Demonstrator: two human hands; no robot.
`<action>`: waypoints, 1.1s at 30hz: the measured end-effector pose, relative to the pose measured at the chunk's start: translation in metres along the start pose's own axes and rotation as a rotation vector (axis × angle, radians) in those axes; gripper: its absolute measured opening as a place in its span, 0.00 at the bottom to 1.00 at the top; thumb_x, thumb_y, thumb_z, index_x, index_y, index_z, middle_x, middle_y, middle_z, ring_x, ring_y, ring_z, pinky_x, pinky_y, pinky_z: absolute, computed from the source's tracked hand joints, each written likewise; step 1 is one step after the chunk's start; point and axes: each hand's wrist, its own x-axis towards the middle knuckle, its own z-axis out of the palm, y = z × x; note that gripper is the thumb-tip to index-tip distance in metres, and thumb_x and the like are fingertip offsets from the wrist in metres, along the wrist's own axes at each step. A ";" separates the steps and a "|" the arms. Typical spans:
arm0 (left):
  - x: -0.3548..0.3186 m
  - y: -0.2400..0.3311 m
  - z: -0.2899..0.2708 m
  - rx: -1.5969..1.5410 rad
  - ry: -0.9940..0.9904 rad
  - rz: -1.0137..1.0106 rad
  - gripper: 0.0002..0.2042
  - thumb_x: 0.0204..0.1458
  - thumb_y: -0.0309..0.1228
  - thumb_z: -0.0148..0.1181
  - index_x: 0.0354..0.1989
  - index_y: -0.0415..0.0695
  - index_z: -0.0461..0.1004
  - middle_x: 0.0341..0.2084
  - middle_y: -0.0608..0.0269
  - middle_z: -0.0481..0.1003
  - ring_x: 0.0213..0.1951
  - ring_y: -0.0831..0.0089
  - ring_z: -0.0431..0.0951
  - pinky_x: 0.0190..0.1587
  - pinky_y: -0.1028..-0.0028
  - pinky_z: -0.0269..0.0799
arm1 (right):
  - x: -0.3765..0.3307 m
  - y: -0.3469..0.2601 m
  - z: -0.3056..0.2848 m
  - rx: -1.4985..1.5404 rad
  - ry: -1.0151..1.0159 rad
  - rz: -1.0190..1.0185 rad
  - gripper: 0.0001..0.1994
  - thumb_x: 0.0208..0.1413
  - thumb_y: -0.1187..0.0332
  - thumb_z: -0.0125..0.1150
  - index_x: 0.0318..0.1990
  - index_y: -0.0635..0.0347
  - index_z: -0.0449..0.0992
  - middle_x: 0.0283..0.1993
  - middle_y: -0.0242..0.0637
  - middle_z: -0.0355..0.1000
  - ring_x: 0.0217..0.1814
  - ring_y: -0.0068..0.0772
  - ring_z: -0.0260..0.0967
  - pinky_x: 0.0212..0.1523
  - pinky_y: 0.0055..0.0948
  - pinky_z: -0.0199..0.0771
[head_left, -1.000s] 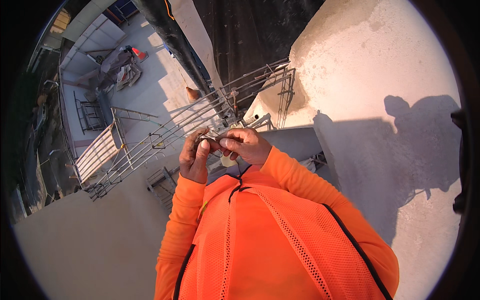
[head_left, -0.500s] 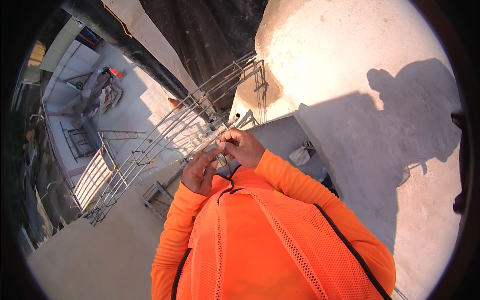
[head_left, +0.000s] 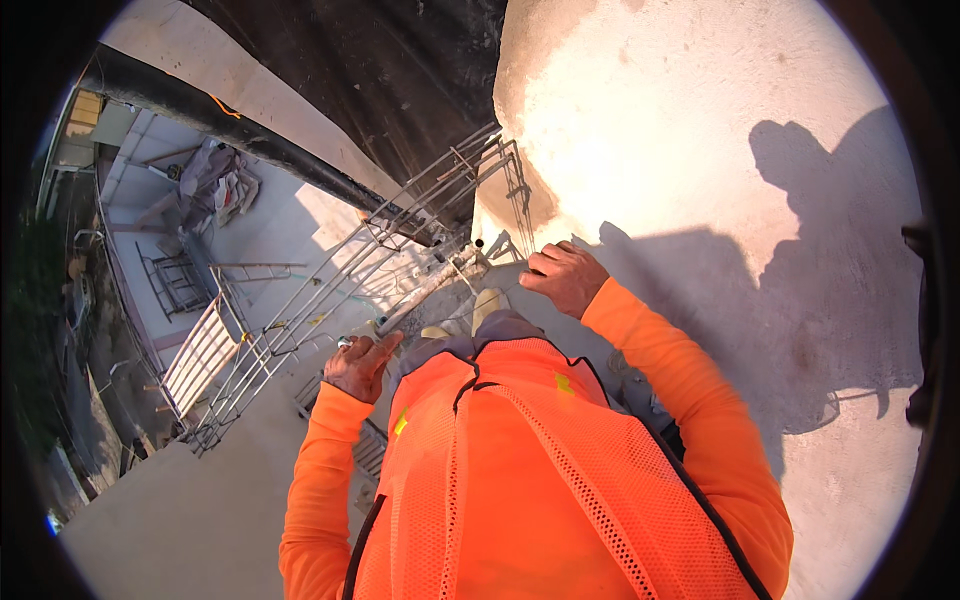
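The left hand [head_left: 362, 366] is held at chest height, fingers loosely spread and pointing toward the long steel bar cage [head_left: 330, 300] that lies just beyond it; whether the fingertips touch a bar cannot be told, and nothing shows in the palm. The right hand [head_left: 566, 277] is up and away from the left, fingers curled downward, knuckles to the camera, close to the near end of the cage, where the bars meet the pale concrete slab [head_left: 680, 150]. Whether it grips a bar or wire there cannot be told. The two hands are well apart, each coming out of an orange long sleeve under a mesh safety vest [head_left: 540, 480].

The cage runs from the lower left up to the centre, tilted, its thin bars crossed by ties. Beyond it a thick black pipe [head_left: 250, 135] slants across. Far below at the left lies a lower floor [head_left: 190, 230] with rubble and bar frames. The person's shadow [head_left: 800, 260] falls across the slab to the right.
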 end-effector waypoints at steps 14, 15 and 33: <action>0.056 0.069 0.071 -0.233 -0.159 0.002 0.34 0.56 0.37 0.67 0.73 0.57 0.64 0.39 0.57 0.77 0.36 0.54 0.80 0.40 0.56 0.77 | 0.078 0.011 0.000 1.222 0.935 0.607 0.09 0.67 0.76 0.61 0.52 0.65 0.76 0.46 0.38 0.78 0.44 0.28 0.80 0.46 0.29 0.84; 0.061 0.072 0.071 -0.300 -0.184 0.020 0.35 0.56 0.38 0.68 0.74 0.57 0.63 0.40 0.57 0.77 0.37 0.53 0.80 0.41 0.56 0.76 | 0.082 0.013 -0.008 1.342 0.986 0.675 0.09 0.67 0.76 0.61 0.53 0.64 0.75 0.46 0.38 0.77 0.44 0.28 0.80 0.45 0.28 0.85; 0.201 0.069 0.033 -1.043 0.285 -0.531 0.13 0.64 0.38 0.65 0.40 0.38 0.80 0.24 0.69 0.77 0.26 0.83 0.74 0.30 0.79 0.72 | 0.062 -0.025 -0.006 1.096 0.333 0.613 0.10 0.61 0.79 0.58 0.49 0.66 0.78 0.37 0.44 0.81 0.34 0.30 0.78 0.36 0.31 0.77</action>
